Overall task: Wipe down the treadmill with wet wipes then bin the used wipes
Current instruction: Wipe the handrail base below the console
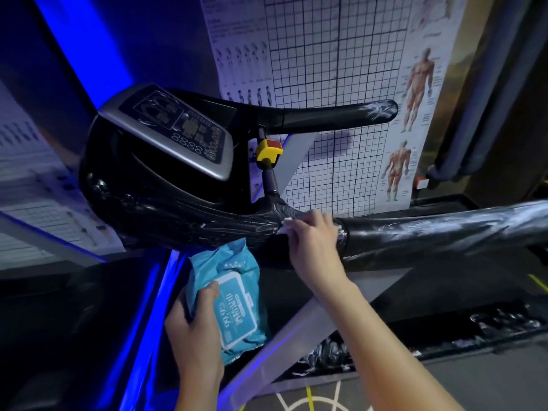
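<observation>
Right hand point(311, 241) clasps a white wet wipe point(283, 227) on the black film-wrapped treadmill handrail point(430, 232).
Left hand point(192, 330) grips a blue plastic wipes pack point(234, 280) below; yellow safety block point(268, 151), grey console point(178, 134) behind.

gym / fitness room. treadmill point(142, 185) with a grey button console point(175, 134), padded black handrails point(444, 232), and a yellow-and-red stop switch point(268, 151) on the post beside the console. the wall behind has a muscle anatomy poster point(415, 93) with front and back body figures, next to a big grid chart point(335, 54). side charts point(44, 188) on the left show rows of small body figures. blue strip light point(89, 54), painted floor lines point(311, 398).
</observation>
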